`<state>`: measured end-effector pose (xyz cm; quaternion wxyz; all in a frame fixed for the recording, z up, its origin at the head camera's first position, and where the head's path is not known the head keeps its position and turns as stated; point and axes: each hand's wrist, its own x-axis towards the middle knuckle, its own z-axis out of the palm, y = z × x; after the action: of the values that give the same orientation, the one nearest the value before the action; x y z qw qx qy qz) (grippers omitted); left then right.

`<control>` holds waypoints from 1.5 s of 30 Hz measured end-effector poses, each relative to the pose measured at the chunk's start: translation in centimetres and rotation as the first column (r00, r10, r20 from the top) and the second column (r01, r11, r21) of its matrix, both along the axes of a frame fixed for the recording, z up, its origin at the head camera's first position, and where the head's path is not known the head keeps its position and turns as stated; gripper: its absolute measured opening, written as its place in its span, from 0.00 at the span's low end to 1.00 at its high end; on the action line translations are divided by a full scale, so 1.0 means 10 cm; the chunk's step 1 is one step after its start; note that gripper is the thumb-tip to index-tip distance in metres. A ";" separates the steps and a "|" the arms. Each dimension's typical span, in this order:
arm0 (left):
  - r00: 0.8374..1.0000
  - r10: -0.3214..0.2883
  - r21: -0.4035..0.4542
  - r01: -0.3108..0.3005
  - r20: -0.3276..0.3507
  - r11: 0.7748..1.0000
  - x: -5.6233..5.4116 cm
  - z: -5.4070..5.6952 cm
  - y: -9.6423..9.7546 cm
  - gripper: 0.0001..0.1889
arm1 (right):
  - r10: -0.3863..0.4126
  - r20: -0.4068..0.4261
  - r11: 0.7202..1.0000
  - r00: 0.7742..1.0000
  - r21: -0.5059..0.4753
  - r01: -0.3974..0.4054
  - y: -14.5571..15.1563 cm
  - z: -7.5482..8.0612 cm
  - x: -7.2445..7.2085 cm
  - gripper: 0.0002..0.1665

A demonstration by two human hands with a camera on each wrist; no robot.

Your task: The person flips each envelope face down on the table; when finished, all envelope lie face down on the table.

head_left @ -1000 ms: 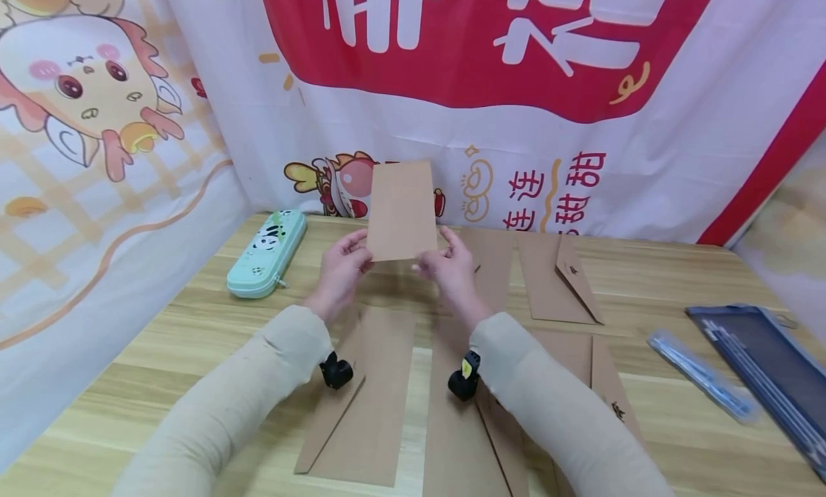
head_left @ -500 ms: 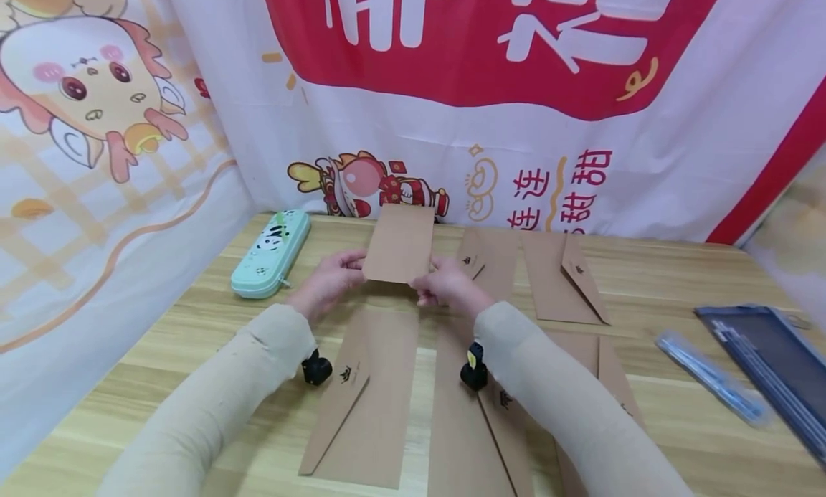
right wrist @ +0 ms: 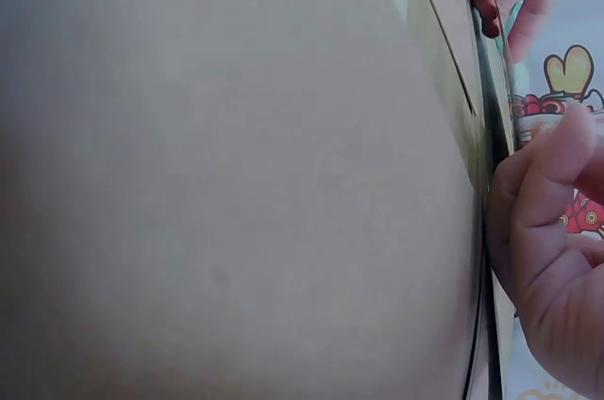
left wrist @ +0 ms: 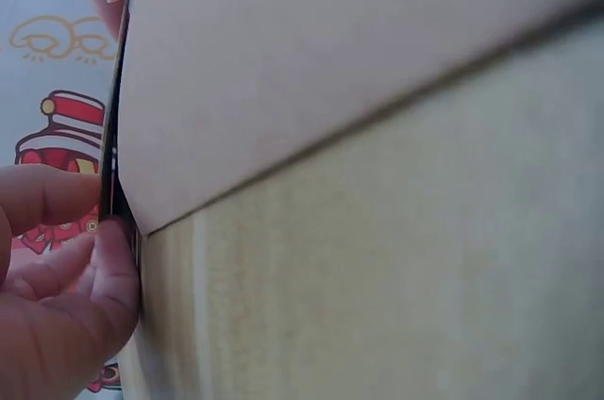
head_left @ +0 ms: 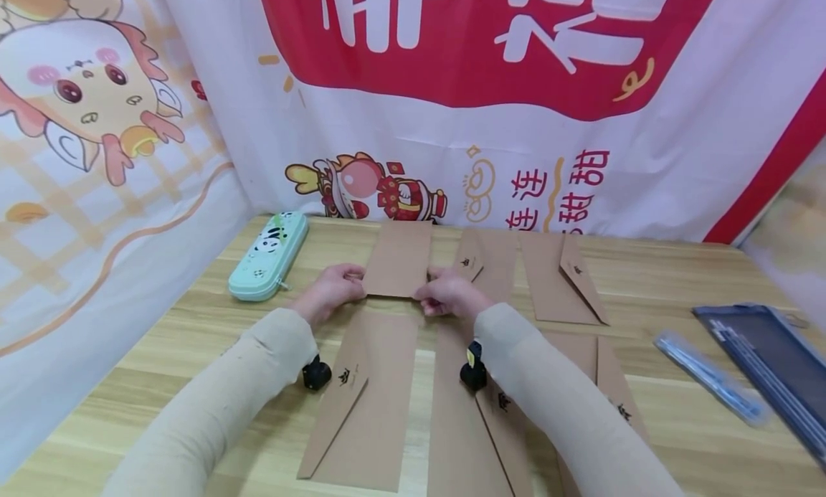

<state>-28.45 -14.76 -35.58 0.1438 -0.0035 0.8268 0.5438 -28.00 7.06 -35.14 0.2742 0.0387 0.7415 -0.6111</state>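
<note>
A plain brown kraft envelope (head_left: pixel 399 257) lies low at the back of the table, its near edge toward me. My left hand (head_left: pixel 332 289) pinches its near left corner between thumb and fingers; the left wrist view shows this hand (left wrist: pixel 66 296) from close up, at the envelope's edge. At the near right corner, my right hand (head_left: pixel 452 290) grips the edge with bent fingers. In the right wrist view that hand (right wrist: pixel 552 249) sits at the edge, and brown paper fills much of the picture. Just right of it lies another envelope (head_left: pixel 495 264) with a crown print.
More crown-printed envelopes lie flat: one at front left (head_left: pixel 390 411), one at front middle (head_left: pixel 452 425), partly under my right sleeve, and one at back right (head_left: pixel 545 282). A mint panda pencil case (head_left: pixel 267 257) stands left. Blue packaged pens (head_left: pixel 710 375) and a dark pouch (head_left: pixel 768 368) lie right.
Both hands have lowered the envelope from upright in front of the cloth backdrop down to the table. The backdrop figure and crown-printed envelope behind it have come into view.
</note>
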 end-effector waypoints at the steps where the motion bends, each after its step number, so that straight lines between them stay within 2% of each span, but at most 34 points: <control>1: 1.000 -0.001 -0.014 0.001 -0.005 1.000 0.00 0.01 0.00 0.33 | 0.005 0.005 1.000 1.000 0.007 -0.005 0.00 0.00 0.00 0.48; 6: 1.000 -0.013 -0.087 0.013 0.002 0.996 0.02 0.06 0.00 0.33 | 0.001 0.016 1.000 1.000 0.027 -0.001 0.01 0.02 -0.01 0.45; 11: 0.999 -0.010 -0.123 0.016 0.051 0.992 0.04 0.13 0.00 0.32 | -0.021 -0.026 0.999 0.999 -0.024 0.020 0.06 0.06 0.02 0.46; 13: 0.999 -0.022 -0.132 0.027 0.044 0.991 0.04 0.16 0.00 0.32 | -0.045 -0.050 0.997 0.998 -0.061 0.042 0.10 0.11 0.03 0.46; 17: 0.996 -0.070 -0.163 0.060 -0.058 0.985 0.05 0.29 0.11 0.31 | -0.099 -0.128 0.991 0.987 -0.101 0.087 0.22 0.19 0.07 0.44; 20: 0.982 -0.112 -0.171 0.086 -0.153 0.982 0.07 0.37 0.26 0.30 | -0.124 -0.211 0.990 0.970 -0.086 0.108 0.35 0.24 0.10 0.44; 23: 0.963 -0.144 -0.159 0.109 -0.227 0.981 0.07 0.40 0.44 0.29 | -0.151 -0.277 0.988 0.949 -0.053 0.142 0.49 0.31 0.14 0.44; 27: 0.947 -0.162 -0.096 0.140 -0.279 0.985 0.07 0.39 0.68 0.28 | -0.184 -0.314 0.982 0.932 -0.009 0.191 0.66 0.39 0.20 0.43; 32: 0.949 -0.181 -0.045 0.176 -0.259 0.983 0.04 0.32 0.90 0.28 | -0.181 -0.338 0.975 0.923 0.064 0.215 0.85 0.42 0.27 0.40; 35: 0.954 -0.189 -0.023 0.189 -0.235 0.982 0.01 0.29 0.98 0.29 | -0.168 -0.329 0.975 0.929 0.084 0.206 0.95 0.39 0.31 0.38; 41: 0.960 -0.178 0.028 0.188 -0.215 0.982 -0.04 0.21 1.09 0.27 | -0.158 -0.271 0.983 0.950 0.052 0.179 1.14 0.29 0.36 0.39; 45: 0.973 -0.166 0.045 0.175 -0.162 0.984 -0.04 0.16 1.15 0.28 | -0.141 -0.236 0.987 0.961 0.043 0.155 1.26 0.22 0.38 0.39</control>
<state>-28.89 -3.22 -33.96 0.1243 0.1145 0.8165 0.5520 -24.15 19.66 -32.89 0.1378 0.0306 0.7819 -0.6072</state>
